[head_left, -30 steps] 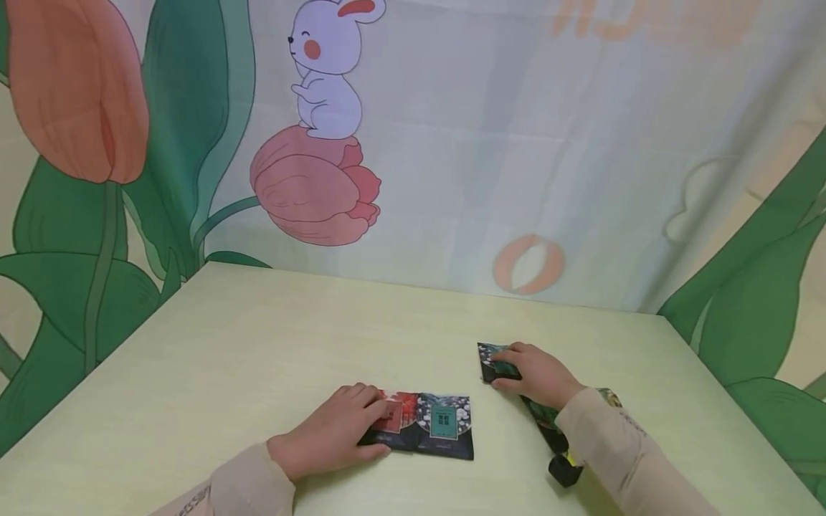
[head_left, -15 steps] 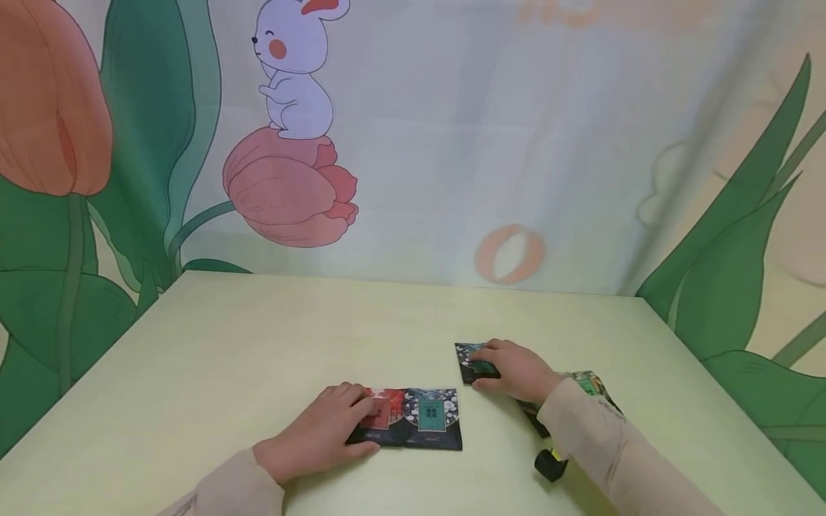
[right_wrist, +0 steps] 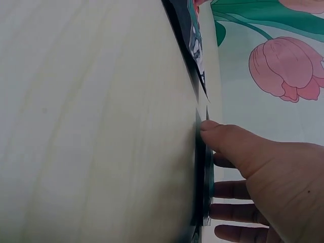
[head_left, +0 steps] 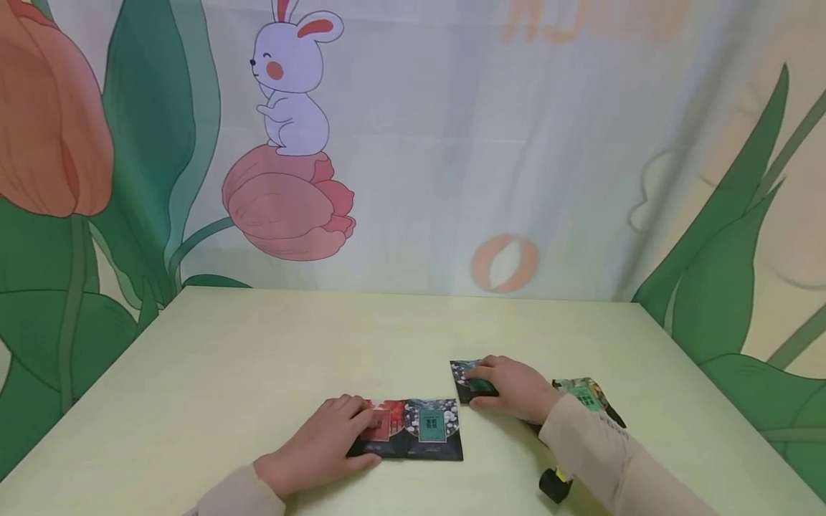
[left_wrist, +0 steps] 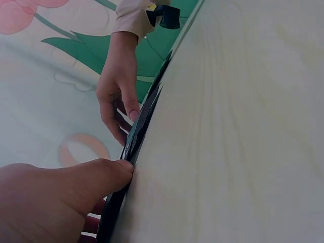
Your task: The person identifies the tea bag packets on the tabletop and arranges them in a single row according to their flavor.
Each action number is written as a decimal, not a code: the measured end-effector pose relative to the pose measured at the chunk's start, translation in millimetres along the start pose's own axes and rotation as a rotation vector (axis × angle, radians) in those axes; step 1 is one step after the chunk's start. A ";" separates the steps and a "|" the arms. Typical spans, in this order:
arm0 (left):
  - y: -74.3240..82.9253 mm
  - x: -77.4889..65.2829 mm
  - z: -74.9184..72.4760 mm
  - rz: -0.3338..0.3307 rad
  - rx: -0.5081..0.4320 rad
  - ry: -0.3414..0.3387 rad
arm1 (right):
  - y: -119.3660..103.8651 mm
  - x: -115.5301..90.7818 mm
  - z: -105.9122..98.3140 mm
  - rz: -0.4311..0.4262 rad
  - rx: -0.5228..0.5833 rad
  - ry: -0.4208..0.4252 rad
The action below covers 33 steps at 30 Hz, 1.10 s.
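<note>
My left hand rests on a red-and-black flat packet, its fingers over the packet's top and the thumb along the near edge. Side by side with that packet lies a packet with a white-flower print and a teal label. Farther back and to the right, my right hand touches another dark flowered packet, covering much of its right part. In the right wrist view the fingers stretch fairly straight over that packet, with the thumb at its edge. Both packets under the hands lie flat on the table.
A green-labelled packet lies beyond the right forearm, partly covered by the sleeve. Under the right wrist hangs a small black device. The pale table ends at a curtain printed with tulips and a rabbit.
The head view has shifted, so everything sits farther left in it than a second ago. Both hands keep their places on the packets, and no packet visibly moves.
</note>
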<state>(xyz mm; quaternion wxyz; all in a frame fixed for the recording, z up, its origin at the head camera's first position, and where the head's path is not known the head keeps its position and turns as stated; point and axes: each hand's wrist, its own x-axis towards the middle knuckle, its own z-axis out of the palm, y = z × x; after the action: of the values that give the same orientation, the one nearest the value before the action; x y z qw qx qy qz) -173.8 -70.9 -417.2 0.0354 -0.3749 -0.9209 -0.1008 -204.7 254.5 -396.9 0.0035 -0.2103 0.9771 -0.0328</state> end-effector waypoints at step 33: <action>-4.4 -0.6 0.8 0.012 -0.009 0.008 | -18.6 -31.6 0.7 -0.032 -0.066 0.003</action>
<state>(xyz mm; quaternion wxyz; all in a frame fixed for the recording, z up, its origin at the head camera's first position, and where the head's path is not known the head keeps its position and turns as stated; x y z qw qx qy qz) -176.4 -74.2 -418.8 0.0381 -0.3801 -0.9180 -0.1064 -168.2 250.6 -396.6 -0.0053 -0.2259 0.9741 -0.0009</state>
